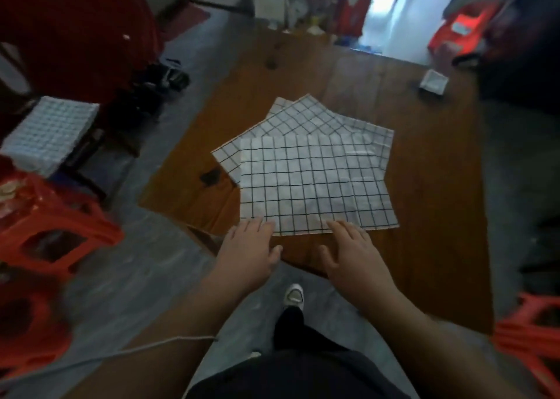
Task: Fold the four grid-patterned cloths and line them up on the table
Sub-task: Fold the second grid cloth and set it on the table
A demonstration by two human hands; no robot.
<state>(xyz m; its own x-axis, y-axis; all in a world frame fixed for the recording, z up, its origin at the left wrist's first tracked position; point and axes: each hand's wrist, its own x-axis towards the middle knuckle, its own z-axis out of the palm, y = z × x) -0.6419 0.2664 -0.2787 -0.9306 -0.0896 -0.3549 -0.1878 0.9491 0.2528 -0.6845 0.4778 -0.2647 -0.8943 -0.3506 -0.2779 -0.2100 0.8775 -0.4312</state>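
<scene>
Several white cloths with a black grid lie unfolded in a loose, fanned stack on the brown wooden table (424,216). The top cloth (312,183) lies flat and squared toward me; the corners of the lower cloths (303,116) stick out behind it at angles. My left hand (251,247) lies flat, fingers straight, with its fingertips at the near left edge of the top cloth. My right hand (354,250) also lies flat, fingertips touching the near edge further right. Neither hand grips anything.
A small white dish (433,82) sits at the table's far right. Red plastic stools stand left (51,235) and at the lower right (530,338). A tiled white block (51,132) rests on a low stand to the left. My shoe (294,297) shows below the table edge.
</scene>
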